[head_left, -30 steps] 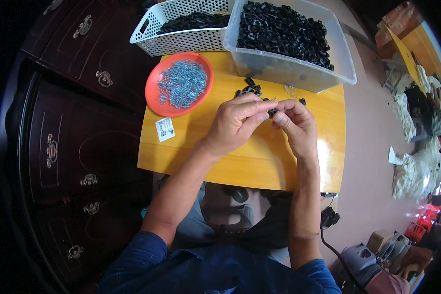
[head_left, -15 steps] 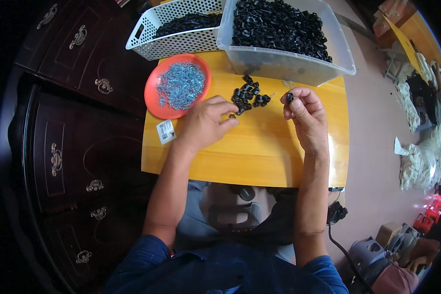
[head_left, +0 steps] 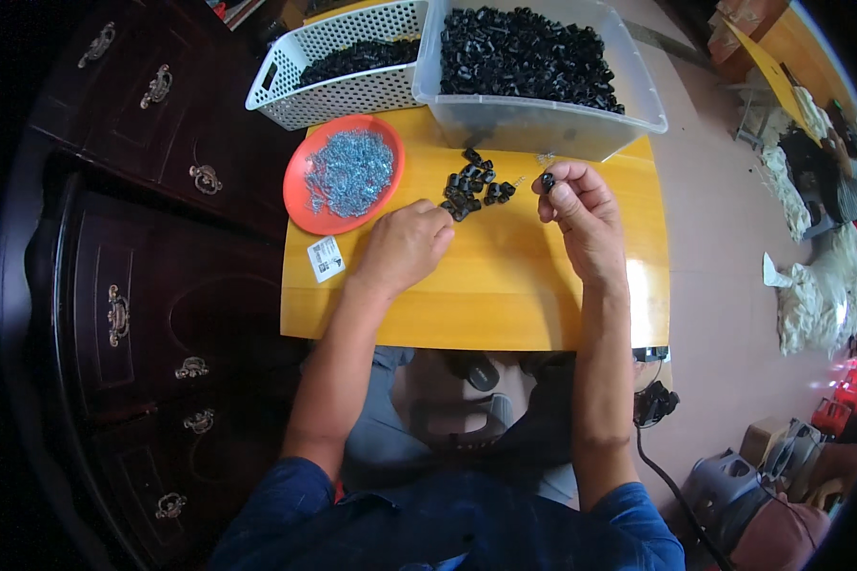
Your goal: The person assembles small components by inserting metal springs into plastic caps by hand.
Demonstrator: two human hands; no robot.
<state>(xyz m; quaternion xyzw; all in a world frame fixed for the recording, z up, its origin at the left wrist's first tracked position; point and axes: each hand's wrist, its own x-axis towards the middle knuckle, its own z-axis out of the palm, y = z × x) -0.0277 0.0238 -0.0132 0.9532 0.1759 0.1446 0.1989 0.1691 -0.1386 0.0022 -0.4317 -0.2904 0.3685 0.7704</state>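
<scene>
Fingers (head_left: 581, 172) and thumb of the right hand (head_left: 595, 228) are pinched together on a small black plastic piece (head_left: 548, 181), which sits at their tips with one rounded end showing. Well to their left, the left hand (head_left: 402, 249) lies palm down over the yellow tabletop (head_left: 486, 309), its fingers curled and drawn close to one another; their tips are turned away from view, so I cannot tell whether they grip anything. Just past those left fingertips, and between the two hands, is a loose cluster of black plastic pieces (head_left: 464, 193) of similar size. A few thin metal wire bits (head_left: 545, 158) lie just beyond the right fingertips. Ahead and to the left of the left fingers rests an orange-red plate (head_left: 296, 181) heaped with small silvery-blue metal parts (head_left: 350, 173); left of the same hand, nearer its wrist, is a white printed card (head_left: 326, 259). Farther out, past the right fingers, stands a translucent plastic tub (head_left: 533, 126) full of black pieces, and beside it, beyond the left fingers, a white perforated basket (head_left: 352, 103) holding more dark parts.
</scene>
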